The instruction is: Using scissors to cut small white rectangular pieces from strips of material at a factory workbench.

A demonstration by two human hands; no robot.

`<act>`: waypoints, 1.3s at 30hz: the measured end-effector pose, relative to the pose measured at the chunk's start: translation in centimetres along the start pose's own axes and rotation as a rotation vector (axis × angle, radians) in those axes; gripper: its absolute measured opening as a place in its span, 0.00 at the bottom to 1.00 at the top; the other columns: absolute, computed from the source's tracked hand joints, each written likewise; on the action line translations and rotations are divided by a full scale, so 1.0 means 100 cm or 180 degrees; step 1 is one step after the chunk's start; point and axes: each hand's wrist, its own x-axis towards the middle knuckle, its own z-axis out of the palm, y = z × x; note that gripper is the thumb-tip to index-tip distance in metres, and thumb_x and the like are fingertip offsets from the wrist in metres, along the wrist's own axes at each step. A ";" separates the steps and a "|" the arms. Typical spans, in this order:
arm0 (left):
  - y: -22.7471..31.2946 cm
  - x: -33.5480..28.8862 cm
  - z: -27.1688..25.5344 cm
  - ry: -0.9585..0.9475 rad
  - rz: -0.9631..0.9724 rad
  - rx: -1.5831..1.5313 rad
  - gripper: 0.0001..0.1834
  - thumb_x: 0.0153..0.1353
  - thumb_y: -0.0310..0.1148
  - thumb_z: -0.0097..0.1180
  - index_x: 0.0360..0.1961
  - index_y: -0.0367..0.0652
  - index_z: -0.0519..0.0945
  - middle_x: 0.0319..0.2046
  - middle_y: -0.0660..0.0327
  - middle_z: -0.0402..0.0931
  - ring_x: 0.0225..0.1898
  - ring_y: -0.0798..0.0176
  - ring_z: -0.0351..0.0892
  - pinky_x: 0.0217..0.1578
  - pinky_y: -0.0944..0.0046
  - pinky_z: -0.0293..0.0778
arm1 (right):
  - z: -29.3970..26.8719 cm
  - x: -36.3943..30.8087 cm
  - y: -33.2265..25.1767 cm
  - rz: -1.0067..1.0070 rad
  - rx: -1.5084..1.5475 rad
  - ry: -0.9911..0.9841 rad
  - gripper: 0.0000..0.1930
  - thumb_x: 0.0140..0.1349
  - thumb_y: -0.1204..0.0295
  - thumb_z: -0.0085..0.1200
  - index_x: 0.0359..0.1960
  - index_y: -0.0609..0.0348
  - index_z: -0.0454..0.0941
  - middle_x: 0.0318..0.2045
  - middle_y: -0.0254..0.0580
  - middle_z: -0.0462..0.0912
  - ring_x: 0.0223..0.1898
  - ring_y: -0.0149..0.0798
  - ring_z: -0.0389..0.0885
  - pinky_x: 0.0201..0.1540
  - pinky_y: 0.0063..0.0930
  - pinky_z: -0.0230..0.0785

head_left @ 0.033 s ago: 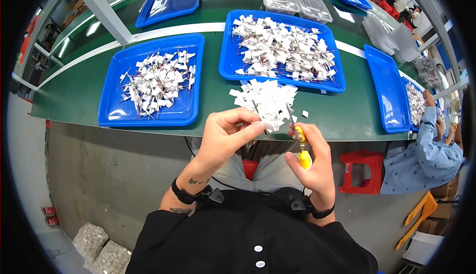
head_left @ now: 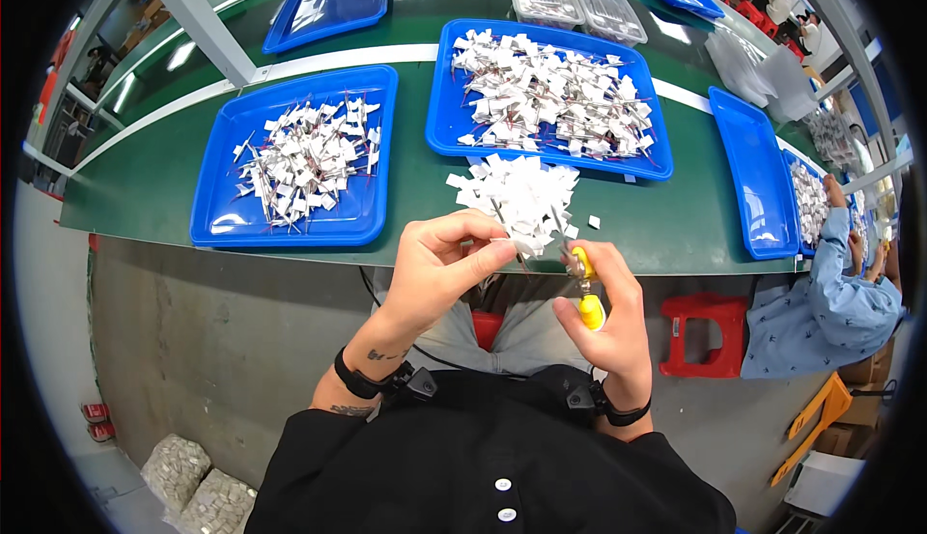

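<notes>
My left hand [head_left: 449, 259] pinches a thin dark wired part [head_left: 498, 213] with a white tab on it, between thumb and fingertips. Its lower end hangs just past the table edge. My right hand [head_left: 613, 307] is closed around yellow-handled pliers [head_left: 585, 288], whose slim metal jaws point up and to the left, a little apart from the wired part. Whether the jaws are parted is hard to make out. Directly behind both hands lies a heap of white tabs [head_left: 526, 191] on the green table [head_left: 666, 225]. One loose white tab [head_left: 594, 221] lies right of the heap.
Blue trays of white-tabbed wired parts stand behind the heap [head_left: 439, 99] and to the left [head_left: 217, 201]. Another blue tray [head_left: 758, 201] sits at right, near a person in a blue shirt [head_left: 811, 312]. Clear plastic boxes [head_left: 546, 1] stand at the back. A red stool [head_left: 676, 341] is right of me.
The pliers have tilted slightly, their jaw tips shifting a little to the left, toward the wired part. My left hand stays almost where it was.
</notes>
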 end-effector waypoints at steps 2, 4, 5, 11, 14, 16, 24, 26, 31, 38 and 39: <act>0.003 -0.001 0.001 -0.0013 0.0181 0.0092 0.05 0.58 0.22 0.63 0.36 0.32 0.82 0.34 0.62 0.80 0.31 0.75 0.74 0.32 0.75 0.70 | 0.000 -0.001 -0.002 -0.0023 -0.0097 -0.0140 0.26 0.45 0.78 0.61 0.51 0.63 0.74 0.43 0.50 0.77 0.42 0.48 0.78 0.48 0.32 0.70; 0.005 -0.002 0.001 -0.0071 0.0766 0.0844 0.04 0.57 0.21 0.64 0.34 0.33 0.83 0.32 0.63 0.79 0.29 0.76 0.70 0.29 0.75 0.66 | 0.002 -0.002 -0.001 -0.0057 -0.0088 -0.0169 0.26 0.45 0.78 0.61 0.51 0.63 0.73 0.43 0.50 0.77 0.42 0.49 0.78 0.47 0.33 0.70; 0.007 -0.003 0.002 -0.0068 0.0764 0.0843 0.04 0.57 0.21 0.64 0.34 0.33 0.83 0.32 0.63 0.79 0.29 0.76 0.70 0.29 0.75 0.66 | 0.002 -0.003 -0.001 -0.0111 -0.0116 -0.0158 0.26 0.45 0.78 0.62 0.51 0.63 0.73 0.42 0.50 0.77 0.42 0.49 0.78 0.48 0.34 0.70; 0.013 -0.008 0.010 0.0012 0.0572 0.0754 0.04 0.57 0.21 0.64 0.34 0.32 0.83 0.33 0.63 0.79 0.29 0.78 0.70 0.29 0.76 0.65 | 0.005 0.002 -0.004 -0.0332 -0.0270 -0.0127 0.27 0.44 0.79 0.62 0.51 0.64 0.73 0.42 0.50 0.76 0.42 0.51 0.77 0.46 0.35 0.70; 0.010 -0.008 0.011 0.0092 0.0322 0.0515 0.04 0.57 0.21 0.64 0.34 0.32 0.83 0.33 0.62 0.79 0.30 0.78 0.71 0.29 0.77 0.66 | 0.007 0.004 -0.004 -0.0435 -0.0370 -0.0087 0.27 0.44 0.79 0.62 0.50 0.65 0.73 0.41 0.50 0.77 0.42 0.51 0.77 0.45 0.36 0.71; 0.006 -0.009 0.010 0.0057 0.0430 0.0552 0.05 0.57 0.22 0.64 0.35 0.33 0.83 0.33 0.61 0.80 0.30 0.77 0.72 0.29 0.76 0.67 | 0.009 0.005 -0.005 -0.0475 -0.0399 -0.0047 0.27 0.43 0.79 0.62 0.50 0.65 0.73 0.40 0.50 0.77 0.41 0.51 0.77 0.45 0.35 0.71; 0.002 -0.008 0.014 0.0208 0.0520 0.0844 0.04 0.57 0.23 0.65 0.33 0.34 0.84 0.31 0.61 0.80 0.31 0.76 0.73 0.31 0.75 0.68 | 0.021 0.000 -0.002 -0.0185 -0.0219 0.0139 0.17 0.44 0.80 0.60 0.40 0.65 0.75 0.30 0.47 0.77 0.30 0.47 0.79 0.34 0.31 0.71; 0.002 -0.008 0.013 0.0232 0.0517 0.0898 0.04 0.57 0.23 0.65 0.33 0.34 0.84 0.31 0.60 0.80 0.31 0.75 0.73 0.31 0.75 0.68 | 0.022 -0.001 0.001 -0.0177 -0.0234 0.0096 0.17 0.44 0.80 0.60 0.39 0.65 0.76 0.29 0.47 0.77 0.29 0.47 0.78 0.33 0.30 0.71; 0.002 -0.009 0.009 0.0343 0.0488 0.1027 0.05 0.54 0.22 0.66 0.33 0.36 0.85 0.30 0.61 0.82 0.31 0.72 0.74 0.30 0.72 0.69 | 0.028 -0.004 0.018 -0.0218 -0.0258 0.0149 0.16 0.45 0.80 0.59 0.39 0.64 0.76 0.29 0.45 0.77 0.28 0.42 0.79 0.33 0.26 0.70; 0.027 -0.003 -0.001 0.0614 0.2236 0.3175 0.11 0.44 0.19 0.68 0.31 0.41 0.85 0.27 0.63 0.81 0.28 0.63 0.75 0.27 0.68 0.70 | 0.013 0.008 0.027 0.0600 0.2203 0.0316 0.22 0.52 0.75 0.56 0.51 0.68 0.72 0.39 0.42 0.78 0.41 0.34 0.77 0.48 0.27 0.70; 0.032 -0.004 -0.006 0.0670 0.2390 0.3431 0.11 0.44 0.18 0.68 0.31 0.41 0.85 0.27 0.62 0.81 0.28 0.62 0.75 0.27 0.68 0.70 | 0.011 0.011 0.030 0.0643 0.2383 0.0308 0.23 0.52 0.74 0.55 0.51 0.69 0.71 0.39 0.43 0.78 0.41 0.35 0.77 0.48 0.29 0.70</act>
